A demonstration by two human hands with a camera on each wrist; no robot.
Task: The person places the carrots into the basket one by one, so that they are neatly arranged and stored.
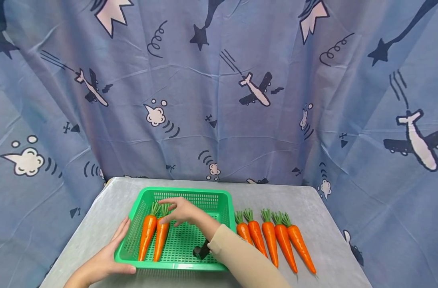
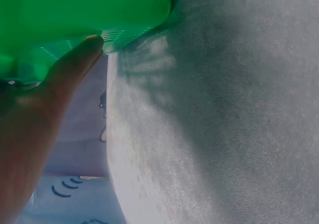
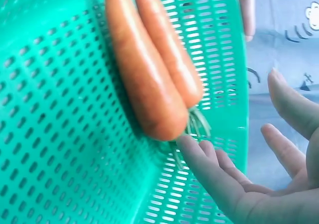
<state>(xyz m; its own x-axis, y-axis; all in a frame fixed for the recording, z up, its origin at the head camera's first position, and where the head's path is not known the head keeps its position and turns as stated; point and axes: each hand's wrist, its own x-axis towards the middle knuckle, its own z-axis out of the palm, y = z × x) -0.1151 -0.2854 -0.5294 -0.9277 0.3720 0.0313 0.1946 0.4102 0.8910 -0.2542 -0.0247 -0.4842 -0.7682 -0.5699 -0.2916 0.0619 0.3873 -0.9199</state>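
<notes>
A green plastic basket (image 1: 190, 189) with slotted walls stands on the table. Two orange carrots with green stem tops lie side by side in its left part: a left carrot (image 1: 147, 237) and a right carrot (image 1: 162, 238). My left hand (image 1: 105, 258) rests against the basket's front left corner, fingers straight along the left wall. In the left wrist view its thumb (image 2: 75, 64) touches the green wall. My right hand (image 1: 183, 211) is over the basket by the carrots' stem ends, fingers spread, holding nothing. The right wrist view has one fingertip close to the nearer carrot (image 3: 144, 79); contact is unclear.
Several more carrots (image 1: 270, 238) lie in a row on the grey table (image 1: 312, 224) right of the basket, stems toward the back. The right sleeve (image 1: 244, 256) partly covers them. A patterned blue curtain (image 1: 219, 100) hangs behind the table. A black device (image 1: 202, 251) sits at the right wrist.
</notes>
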